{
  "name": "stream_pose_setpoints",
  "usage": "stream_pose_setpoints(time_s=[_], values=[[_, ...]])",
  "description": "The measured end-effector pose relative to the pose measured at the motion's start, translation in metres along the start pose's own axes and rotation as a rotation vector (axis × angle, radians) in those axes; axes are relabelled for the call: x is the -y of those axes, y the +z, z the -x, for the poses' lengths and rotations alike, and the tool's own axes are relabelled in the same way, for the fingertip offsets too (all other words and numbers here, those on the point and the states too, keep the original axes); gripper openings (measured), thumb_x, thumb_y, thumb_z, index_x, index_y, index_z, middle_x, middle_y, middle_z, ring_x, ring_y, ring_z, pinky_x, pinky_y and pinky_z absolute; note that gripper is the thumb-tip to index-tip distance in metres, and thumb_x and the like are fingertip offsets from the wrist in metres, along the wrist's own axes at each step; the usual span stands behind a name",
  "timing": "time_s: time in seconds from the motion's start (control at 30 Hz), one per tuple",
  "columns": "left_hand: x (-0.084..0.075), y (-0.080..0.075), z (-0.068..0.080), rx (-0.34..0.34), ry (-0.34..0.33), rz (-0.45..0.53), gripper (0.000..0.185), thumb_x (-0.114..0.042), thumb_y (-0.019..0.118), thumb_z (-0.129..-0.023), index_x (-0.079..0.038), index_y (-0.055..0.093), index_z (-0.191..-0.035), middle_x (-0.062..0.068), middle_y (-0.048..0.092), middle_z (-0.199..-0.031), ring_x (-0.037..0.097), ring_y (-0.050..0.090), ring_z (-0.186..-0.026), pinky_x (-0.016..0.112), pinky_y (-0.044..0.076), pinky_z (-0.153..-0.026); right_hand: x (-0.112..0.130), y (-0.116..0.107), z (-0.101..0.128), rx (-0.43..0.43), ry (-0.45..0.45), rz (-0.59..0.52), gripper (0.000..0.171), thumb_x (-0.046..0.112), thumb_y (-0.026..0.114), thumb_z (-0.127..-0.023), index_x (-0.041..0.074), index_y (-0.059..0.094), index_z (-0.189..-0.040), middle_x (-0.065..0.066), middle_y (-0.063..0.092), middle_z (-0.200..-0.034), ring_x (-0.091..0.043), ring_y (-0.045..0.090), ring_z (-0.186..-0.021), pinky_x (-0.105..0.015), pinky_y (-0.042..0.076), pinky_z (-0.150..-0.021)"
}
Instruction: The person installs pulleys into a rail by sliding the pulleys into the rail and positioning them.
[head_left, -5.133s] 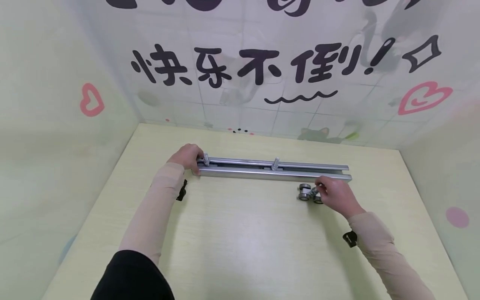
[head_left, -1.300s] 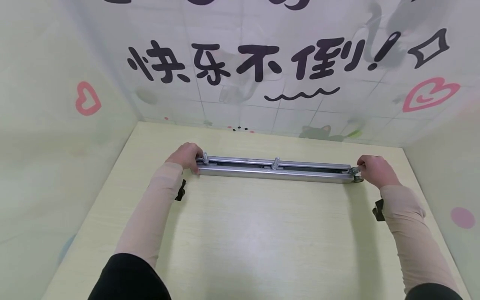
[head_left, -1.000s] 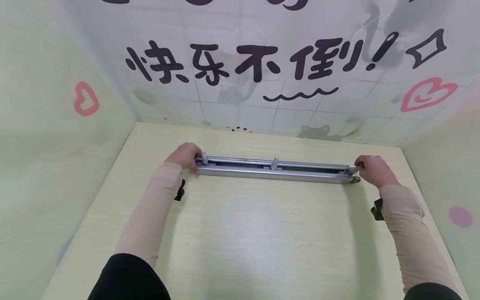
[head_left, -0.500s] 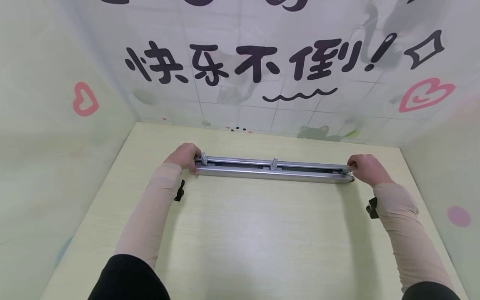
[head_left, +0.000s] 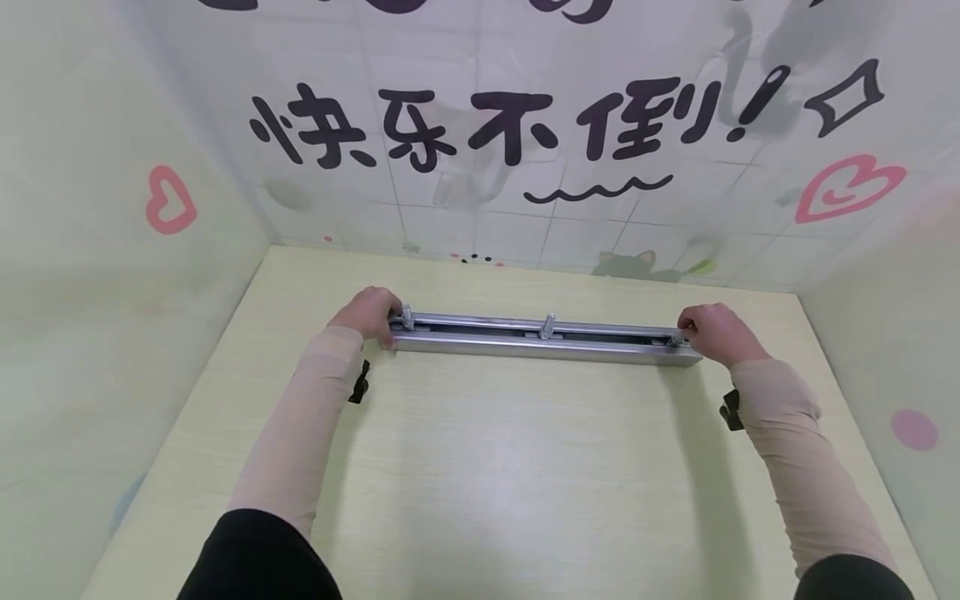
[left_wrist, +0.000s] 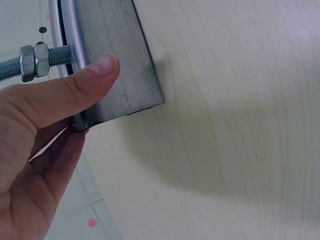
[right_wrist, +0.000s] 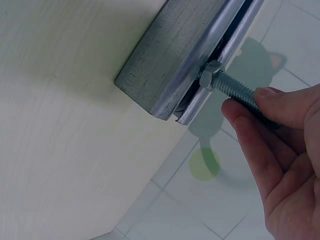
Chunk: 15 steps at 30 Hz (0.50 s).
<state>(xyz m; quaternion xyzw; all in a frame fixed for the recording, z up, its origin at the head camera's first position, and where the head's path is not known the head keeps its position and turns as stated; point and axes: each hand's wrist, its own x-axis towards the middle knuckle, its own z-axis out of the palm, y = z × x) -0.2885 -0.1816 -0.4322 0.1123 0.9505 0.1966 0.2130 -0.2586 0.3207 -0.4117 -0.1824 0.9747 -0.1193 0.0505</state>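
Note:
A long grey metal track (head_left: 540, 346) lies across the table (head_left: 487, 483), slot facing up. My left hand (head_left: 369, 315) grips its left end, thumb (left_wrist: 75, 87) pressed on the side wall of the track (left_wrist: 117, 75), next to a threaded bolt with nuts (left_wrist: 30, 62). My right hand (head_left: 716, 332) is at the right end and pinches the threaded bolt (right_wrist: 235, 90) of a roller carriage that sits inside the track (right_wrist: 175, 60); its wheels are hidden in the channel. Another bolt (head_left: 549, 325) stands up at mid-track.
Walls covered with patterned sheeting (head_left: 480, 150) enclose the table on the left, back and right. The track lies towards the back of the table; bare tabletop stretches between it and my body.
My right hand picked the roller carriage up from the table, carried it to the track's right end and slid it leftward into the channel. The left hand has stayed on the left end.

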Motion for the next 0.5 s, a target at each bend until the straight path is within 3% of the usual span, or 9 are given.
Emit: stream_pose_setpoints(time_s=[0.27,0.4,0.5], values=[[0.007,0.007,-0.003,-0.01,0.011,0.008,0.062,-0.001,0.079,-0.06,0.005,0.055,-0.118,0.021,0.056,-0.115,0.031,0.051,-0.101,0.045,0.043,-0.092,-0.002,0.012,0.002,-0.058,-0.009,-0.033,0.014,-0.007,0.051,-0.076,-0.006,0.063,-0.084,-0.019,0.064,-0.079,-0.031,0.06,-0.071,-0.046,0.048,-0.068],[0.018,0.017,0.002,-0.036,0.041,0.036,0.066,0.0,0.076,-0.065,0.006,0.049,-0.124,0.024,0.053,-0.12,0.034,0.051,-0.104,0.047,0.041,-0.094,0.004,0.018,0.01,-0.079,0.005,-0.061,0.027,0.001,0.055,-0.082,-0.009,0.055,-0.106,-0.028,0.059,-0.103,-0.041,0.058,-0.089,-0.052,0.046,-0.077],[0.024,0.027,0.012,-0.06,0.035,0.056,0.074,-0.005,0.074,-0.071,0.005,0.036,-0.134,0.027,0.042,-0.133,0.039,0.041,-0.119,0.05,0.033,-0.101,0.013,0.021,0.022,-0.121,0.043,-0.028,0.044,0.015,0.058,-0.086,-0.006,0.046,-0.123,-0.032,0.046,-0.124,-0.046,0.048,-0.107,-0.059,0.039,-0.086]])
